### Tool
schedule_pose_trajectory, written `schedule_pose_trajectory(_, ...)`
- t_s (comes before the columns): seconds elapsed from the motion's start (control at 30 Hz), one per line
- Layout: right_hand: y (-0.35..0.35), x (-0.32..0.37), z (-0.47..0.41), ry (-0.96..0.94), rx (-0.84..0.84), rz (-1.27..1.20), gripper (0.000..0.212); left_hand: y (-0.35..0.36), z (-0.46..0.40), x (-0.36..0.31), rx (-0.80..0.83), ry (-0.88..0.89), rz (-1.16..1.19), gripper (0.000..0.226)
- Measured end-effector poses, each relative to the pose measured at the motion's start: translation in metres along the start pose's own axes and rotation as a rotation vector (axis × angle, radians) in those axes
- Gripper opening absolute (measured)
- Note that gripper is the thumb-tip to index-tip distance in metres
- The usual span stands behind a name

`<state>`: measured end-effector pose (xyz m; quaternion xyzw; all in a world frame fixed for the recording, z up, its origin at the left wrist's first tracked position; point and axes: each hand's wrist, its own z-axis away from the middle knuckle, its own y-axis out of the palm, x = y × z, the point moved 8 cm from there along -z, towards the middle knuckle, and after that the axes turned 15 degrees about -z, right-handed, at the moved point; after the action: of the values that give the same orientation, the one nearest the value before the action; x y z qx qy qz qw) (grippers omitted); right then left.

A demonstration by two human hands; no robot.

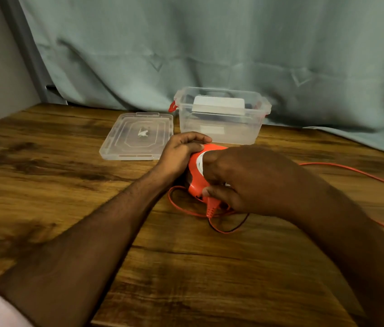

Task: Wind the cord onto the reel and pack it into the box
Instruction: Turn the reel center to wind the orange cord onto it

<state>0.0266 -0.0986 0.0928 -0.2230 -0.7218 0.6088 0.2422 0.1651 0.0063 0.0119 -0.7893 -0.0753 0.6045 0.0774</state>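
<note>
An orange reel (195, 178) with a white centre lies on the wooden table (68, 185), just in front of the clear plastic box (221, 128). My left hand (181, 152) grips the reel's far left edge. My right hand (240, 180) covers the reel's top and right side, with curled fingers on its centre; what they hold there is hidden. An orange plug (211, 208) sticks out under my right thumb. The thin orange cord (356, 173) trails off to the right across the table, and a loop (174, 204) lies in front of the reel.
The box's clear lid (136, 135) lies flat to the left of the box. Inside the box sit a white block (219, 105) and some dark items. Red latches (172, 106) flank the box. A teal curtain (209, 43) hangs behind the table.
</note>
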Motion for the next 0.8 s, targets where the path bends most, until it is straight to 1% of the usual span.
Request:
schedule_pose_trajectory(0.07, -0.005, 0.008, 0.000, -0.033, -0.041, 0.099, 0.027, 0.000, 0.001, 0.000, -0.002, -0.005, 0.023, 0.024)
schedule_pose_trajectory(0.13, -0.009, 0.014, -0.001, -0.028, -0.054, 0.117, 0.034, 0.000, -0.001, 0.001, 0.006, 0.001, 0.038, 0.025)
schedule_pose_trajectory(0.17, -0.009, 0.014, -0.001, -0.015, -0.043, 0.129, 0.035, 0.001, -0.002, 0.001, 0.009, 0.002, 0.039, 0.027)
schedule_pose_trajectory(0.27, -0.004, 0.014, -0.004, 0.011, -0.007, 0.168, 0.024, -0.002, -0.003, 0.003, -0.012, -0.003, -0.002, 0.025)
schedule_pose_trajectory(0.3, -0.002, 0.016, -0.005, 0.002, -0.009, 0.178, 0.024, -0.001, -0.003, 0.003, -0.012, -0.001, -0.014, 0.025)
schedule_pose_trajectory(0.4, 0.007, 0.026, -0.008, -0.092, -0.053, 0.258, 0.038, -0.001, 0.000, 0.001, -0.011, -0.004, -0.019, 0.026)
schedule_pose_trajectory(0.47, 0.016, 0.022, -0.011, -0.091, -0.031, 0.266, 0.035, -0.004, 0.001, 0.001, -0.030, -0.003, -0.043, 0.027)
schedule_pose_trajectory(0.5, 0.020, 0.016, -0.012, -0.074, -0.008, 0.205, 0.034, -0.006, 0.001, 0.001, -0.040, -0.010, -0.051, 0.027)
schedule_pose_trajectory(0.53, 0.022, 0.008, -0.012, -0.048, 0.003, 0.080, 0.030, -0.008, 0.001, 0.002, -0.055, -0.024, -0.049, 0.027)
schedule_pose_trajectory(0.6, 0.027, -0.013, -0.014, 0.035, 0.042, -0.248, 0.018, -0.010, 0.002, 0.001, -0.072, -0.038, -0.035, 0.028)
schedule_pose_trajectory(0.63, 0.028, -0.021, -0.015, 0.060, 0.045, -0.396, 0.017, -0.009, 0.002, 0.000, -0.073, -0.031, -0.038, 0.028)
schedule_pose_trajectory(0.7, 0.023, -0.033, -0.011, 0.087, 0.015, -0.619, 0.020, -0.007, 0.001, 0.000, -0.055, -0.008, -0.042, 0.027)
schedule_pose_trajectory(0.73, 0.019, -0.036, -0.009, 0.094, 0.011, -0.710, 0.020, -0.006, 0.000, 0.000, -0.045, -0.006, -0.036, 0.027)
schedule_pose_trajectory(0.77, 0.015, -0.039, -0.007, 0.099, 0.010, -0.735, 0.021, -0.006, 0.000, 0.001, -0.042, -0.012, -0.033, 0.027)
schedule_pose_trajectory(0.8, 0.010, -0.044, -0.004, 0.114, 0.014, -0.697, 0.026, -0.006, 0.001, 0.001, -0.047, -0.020, -0.033, 0.027)
